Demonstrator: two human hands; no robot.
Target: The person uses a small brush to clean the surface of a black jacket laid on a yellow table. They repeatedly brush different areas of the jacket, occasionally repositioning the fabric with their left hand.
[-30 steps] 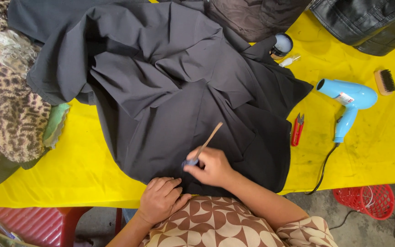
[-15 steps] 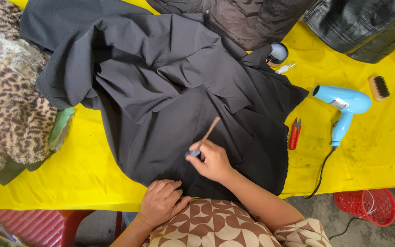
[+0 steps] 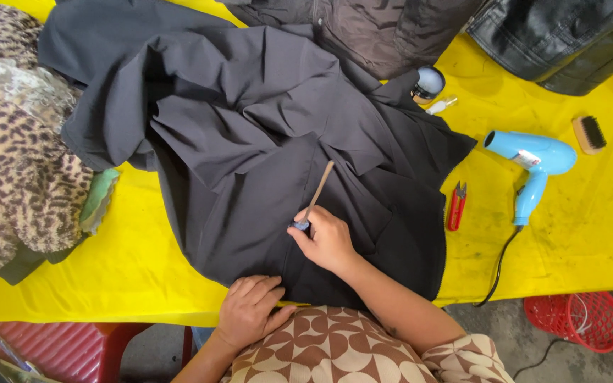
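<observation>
At the far left a leopard-print fleece is heaped on the yellow table cover, with a pale green cloth tucked against its edge. Next to these a black garment spreads wide across the middle of the table, rumpled in broad folds, its lower hem hanging at the near edge. The left hand lies flat on that hem, fingers loosely spread and gripping nothing, pressing the fabric down. Just to the right and a little farther in, the right hand is closed in a pinch around a thin wooden-handled brush, whose blue-smeared tip touches the black cloth while the handle slants up and away. Farther back, a small round tin sits at the garment's upper edge, beside a brown jacket. Right of the garment lie red thread snips, then a blue hair dryer with its cord trailing off the table, and a small wooden bristle brush near a black leather jacket.
</observation>
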